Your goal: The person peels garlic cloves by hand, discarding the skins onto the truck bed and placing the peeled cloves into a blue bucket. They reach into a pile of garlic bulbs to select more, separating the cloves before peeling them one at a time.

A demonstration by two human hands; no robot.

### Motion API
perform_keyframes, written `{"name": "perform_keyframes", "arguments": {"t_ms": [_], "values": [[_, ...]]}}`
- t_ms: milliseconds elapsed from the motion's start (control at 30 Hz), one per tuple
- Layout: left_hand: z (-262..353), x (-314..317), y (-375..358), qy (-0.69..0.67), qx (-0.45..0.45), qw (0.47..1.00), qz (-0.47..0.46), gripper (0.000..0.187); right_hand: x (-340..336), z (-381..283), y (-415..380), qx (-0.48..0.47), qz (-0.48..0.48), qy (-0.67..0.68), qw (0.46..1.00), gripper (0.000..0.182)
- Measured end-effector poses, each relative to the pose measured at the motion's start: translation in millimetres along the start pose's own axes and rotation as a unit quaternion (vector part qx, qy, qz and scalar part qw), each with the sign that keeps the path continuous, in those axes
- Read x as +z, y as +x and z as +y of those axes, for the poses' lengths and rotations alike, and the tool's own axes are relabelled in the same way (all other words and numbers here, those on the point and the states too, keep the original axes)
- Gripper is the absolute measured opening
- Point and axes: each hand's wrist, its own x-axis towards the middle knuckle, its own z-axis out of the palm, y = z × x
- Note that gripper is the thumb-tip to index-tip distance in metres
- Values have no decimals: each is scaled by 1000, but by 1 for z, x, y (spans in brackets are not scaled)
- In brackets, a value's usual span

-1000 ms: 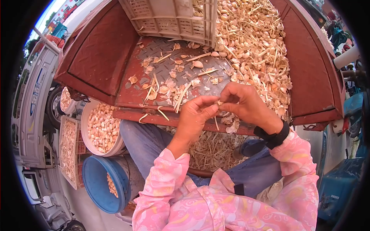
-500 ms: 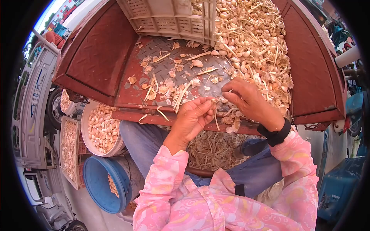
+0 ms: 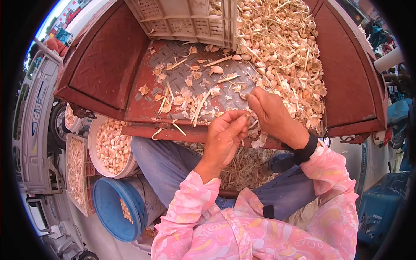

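My left hand (image 3: pixel 227 135) is closed in a pinch at the front edge of the red metal bed (image 3: pixel 201 138). A thin, pale garlic stalk (image 3: pixel 243 143) shows just below its fingertips; most of it is hidden. Close beside it, my right hand (image 3: pixel 273 115) has its fingers curled in, thumb against forefinger, and whatever they hold is hidden. Behind the right hand spreads a heap of garlic cloves (image 3: pixel 288 60) mixed with stalks and skins. One loose clove (image 3: pixel 217 69) lies on the bed's tread plate among scattered skins.
A whitish plastic crate (image 3: pixel 182 24) stands tilted at the back. To the left are a white bucket of cloves (image 3: pixel 113 145), a blue bucket (image 3: pixel 106 203) with some cloves, and a crate of pale scraps (image 3: pixel 76 167). Stalk litter (image 3: pixel 247 167) lies between my legs.
My right hand has turned and curled its fingers, moving down beside my left fingertips. My left hand has shifted slightly right and still pinches. The view has moved a little.
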Motion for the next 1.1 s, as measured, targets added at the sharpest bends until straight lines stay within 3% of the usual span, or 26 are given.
{"name": "perform_keyframes", "arguments": {"t_ms": [100,133,267,333,433,533,567,633,700,800,900,1000,1100], "values": [[14,-3,-7,-12,-38,999,2,18,-13,12,9,78,-124,-162,976,32],[24,-5,-10,-34,-22,999,1,18,-15,10,14,46,-132,-186,973,30],[75,-28,-25,-115,42,992,17,14,-2,9,39,-36,-109,-199,973,16],[96,-40,-29,-124,74,986,82,10,15,20,72,-75,-58,-172,981,12],[103,-42,-29,-51,104,983,146,10,43,33,112,-112,-69,-202,971,14],[96,-45,-25,-17,74,989,127,13,55,37,123,-125,-105,-232,959,15],[91,-41,-23,19,73,987,144,15,53,39,121,-126,-119,-220,960,17],[80,-33,-13,62,56,986,142,17,41,24,107,-55,-114,8,992,16],[67,-18,-1,92,22,986,137,21,32,13,86,42,-129,240,961,17],[41,-14,16,-32,-21,998,48,22,5,-15,52,-65,-97,135,984,17],[24,-9,16,-66,-47,997,6,18,-12,-18,24,-97,-35,-29,994,13],[6,-4,13,-75,-50,996,0,16,-12,-17,6,-117,-11,-95,989,11],[-1,-4,11,-61,-34,997,-17,17,-13,-17,4,-36,-17,-3,999,17]]}}
